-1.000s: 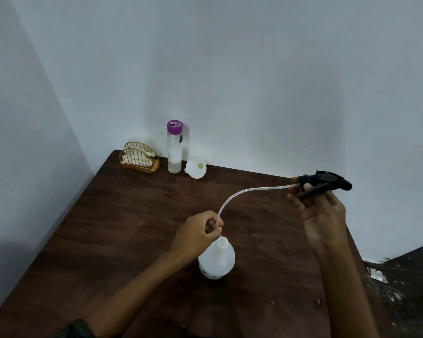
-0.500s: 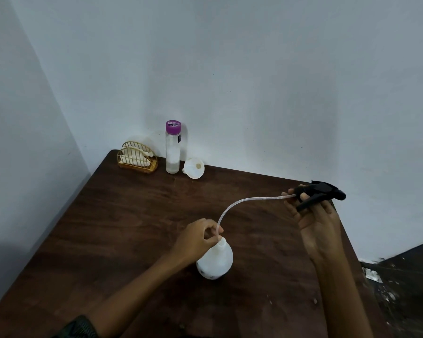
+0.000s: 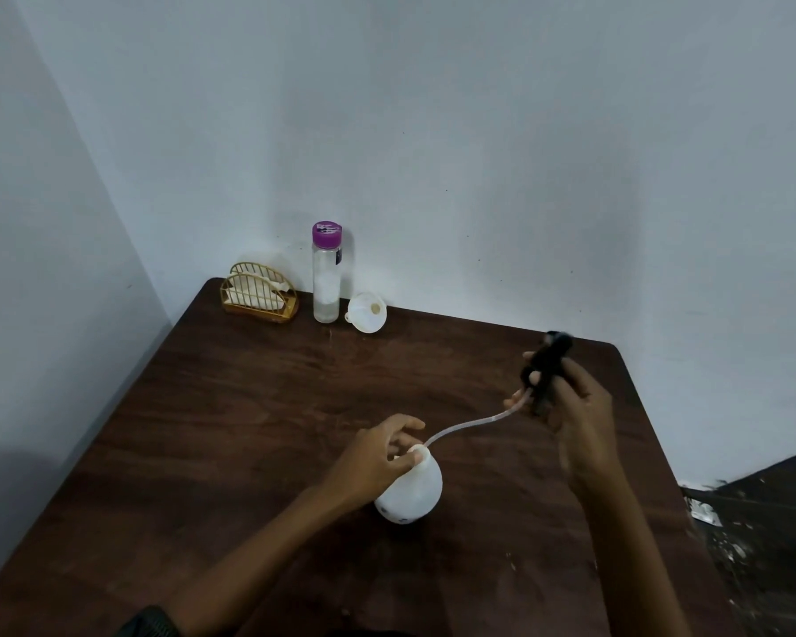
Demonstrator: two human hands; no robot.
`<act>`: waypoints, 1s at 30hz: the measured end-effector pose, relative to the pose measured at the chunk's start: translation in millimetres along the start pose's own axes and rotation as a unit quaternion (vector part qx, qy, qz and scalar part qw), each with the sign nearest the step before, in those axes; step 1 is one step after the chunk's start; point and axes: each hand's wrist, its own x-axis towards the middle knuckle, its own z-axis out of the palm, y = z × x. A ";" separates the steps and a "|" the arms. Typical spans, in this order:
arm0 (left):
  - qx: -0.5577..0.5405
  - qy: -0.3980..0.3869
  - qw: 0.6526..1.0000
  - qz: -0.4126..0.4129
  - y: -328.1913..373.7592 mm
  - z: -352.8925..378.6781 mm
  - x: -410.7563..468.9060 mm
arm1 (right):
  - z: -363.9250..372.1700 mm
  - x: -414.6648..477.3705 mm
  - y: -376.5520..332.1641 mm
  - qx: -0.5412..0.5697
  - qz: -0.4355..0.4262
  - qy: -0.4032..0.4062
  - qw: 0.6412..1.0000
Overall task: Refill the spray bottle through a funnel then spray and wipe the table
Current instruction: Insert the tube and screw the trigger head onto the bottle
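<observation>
The bottle (image 3: 410,498) stands upright near the middle of the tabletop (image 3: 249,406). The left hand (image 3: 378,457) steadies it, its grip clamped on the neck with thumb and fingers curled round and one finger lifted off. The right hand (image 3: 580,416) is closed round the black spray head (image 3: 545,365), held above the tabletop, off to the right of the bottle and farther back.

The tube (image 3: 469,425) is what joins the two. It runs in a shallow curve from the head, down and to the left, and its free end lies right at the bottle's mouth. Whether the tip is just inside or just clear cannot be told. The tube's long axis therefore lies diagonally, and the right hand is the one that must carry it clear.

The funnel (image 3: 366,312) lies on its side at the back wall, just beside the capped refill bottle (image 3: 326,282), and a napkin holder (image 3: 258,294) is to their left. All three are well away from both hands, so filling has probably not begun.

Compared with a second ago, the head is lower and nearer the bottle. It has also turned, so its nozzle now points away from the person instead of to the right. The bottle has not shifted.
</observation>
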 end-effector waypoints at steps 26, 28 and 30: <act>-0.046 0.091 0.994 0.037 -18.1 8.2 -11.6 | 48.9 -43.0 95.1 -0.215 0.067 -0.105 0.969; -0.048 0.084 0.994 0.047 -19.3 7.8 -12.3 | 52.0 -44.4 95.5 -0.219 0.067 -0.091 0.969; -0.055 0.081 0.994 0.057 -22.2 7.4 -11.8 | 56.7 -46.0 96.5 -0.218 0.061 -0.075 0.971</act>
